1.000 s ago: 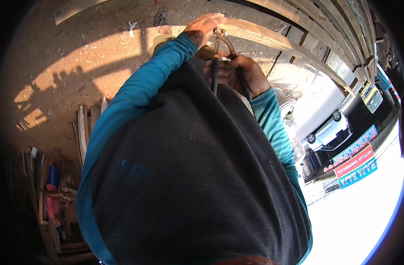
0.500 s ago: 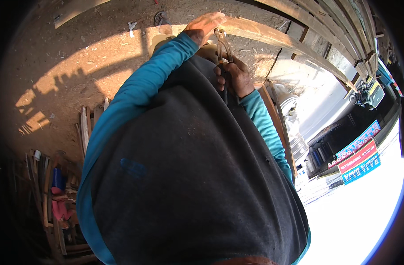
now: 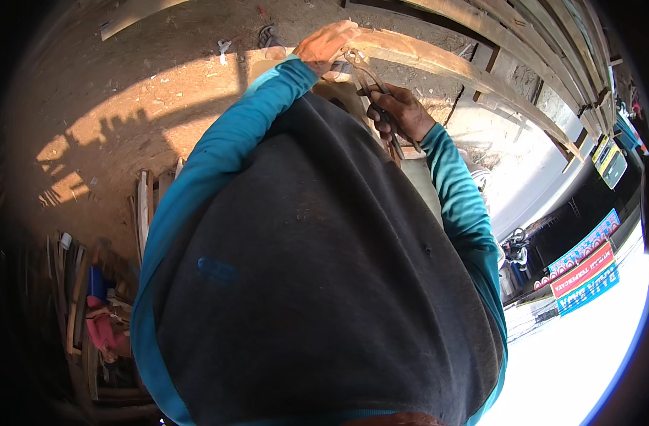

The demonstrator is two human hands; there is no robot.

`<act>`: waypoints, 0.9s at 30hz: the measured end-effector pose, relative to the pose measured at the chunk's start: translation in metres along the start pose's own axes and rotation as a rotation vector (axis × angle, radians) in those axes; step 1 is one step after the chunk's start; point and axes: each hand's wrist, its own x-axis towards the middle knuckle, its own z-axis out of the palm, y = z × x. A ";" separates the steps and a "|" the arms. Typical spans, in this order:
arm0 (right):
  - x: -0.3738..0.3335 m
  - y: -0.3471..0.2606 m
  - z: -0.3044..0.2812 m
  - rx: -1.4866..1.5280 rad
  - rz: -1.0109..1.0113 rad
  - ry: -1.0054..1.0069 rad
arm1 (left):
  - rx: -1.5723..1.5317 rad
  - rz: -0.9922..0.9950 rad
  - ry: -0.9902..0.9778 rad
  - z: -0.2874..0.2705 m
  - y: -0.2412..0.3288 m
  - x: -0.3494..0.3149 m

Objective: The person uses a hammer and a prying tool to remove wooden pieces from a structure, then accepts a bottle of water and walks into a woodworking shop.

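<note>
The right hand (image 3: pixel 401 112) is wrapped tight around the two long handles of metal pincers (image 3: pixel 370 78), squeezing them together just above the dark apron. The tool looks stiff, hard and fairly heavy, and bare steel handles can slip in a palm, so a grip low on the handles seems best for leverage. Just beyond, the left hand (image 3: pixel 326 41) lies pressed flat on a long wooden beam (image 3: pixel 438 60), beside the pincer head, which meets the wood.
</note>
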 end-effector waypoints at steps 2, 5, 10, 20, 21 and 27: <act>0.003 -0.005 -0.021 -0.203 0.043 -0.086 | -0.003 -0.020 -0.036 -0.006 0.003 0.002; 0.014 -0.019 -0.053 -0.454 0.055 -0.166 | -0.008 -0.062 -0.099 -0.009 0.005 0.003; 0.030 -0.029 -0.090 -0.848 -0.005 -0.189 | 0.042 -0.073 -0.122 -0.016 0.017 0.011; -0.130 0.028 -0.217 -0.399 -0.273 0.262 | -0.274 -0.785 0.143 -0.019 0.054 0.026; -0.152 0.036 -0.233 -0.128 -0.437 0.346 | -0.222 -0.804 0.238 -0.012 0.046 0.015; -0.223 0.075 -0.323 0.479 -0.908 0.372 | 0.091 -0.488 0.231 0.061 0.161 0.061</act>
